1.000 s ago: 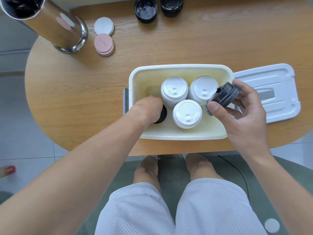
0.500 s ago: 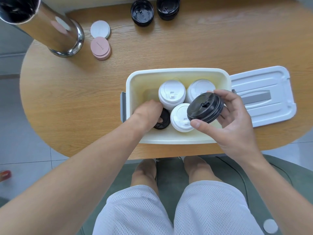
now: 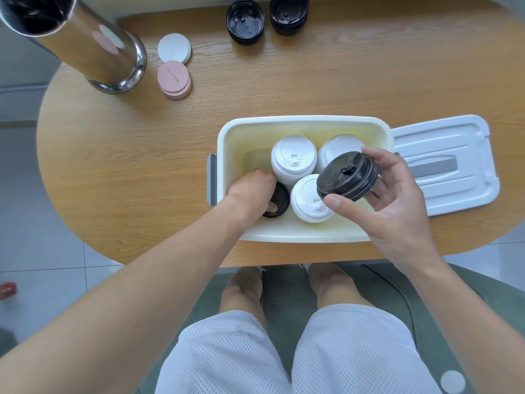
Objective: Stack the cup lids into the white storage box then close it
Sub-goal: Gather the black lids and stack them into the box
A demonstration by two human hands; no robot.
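Note:
The white storage box (image 3: 301, 120) stands open on the wooden table. Inside it are three stacks of white cup lids (image 3: 294, 157), (image 3: 336, 149), (image 3: 308, 199). My left hand (image 3: 251, 191) reaches down into the box's front left corner and grips black lids (image 3: 281, 199) there. My right hand (image 3: 395, 191) holds a stack of black lids (image 3: 346, 176) above the box, over the white stacks. The box's white cover (image 3: 446, 163) lies flat on the table to the right of the box.
Two more stacks of black lids (image 3: 245, 21), (image 3: 288, 12) sit at the table's far edge. White discs (image 3: 174, 48) and pink discs (image 3: 174, 78) lie at the back left beside a tall steel cylinder (image 3: 85, 41). The table's front edge runs just below the box.
My right hand has carried its black lid stack from the box's right rim leftward over the white stacks and turned it top up. My left hand stays low in the box's corner.

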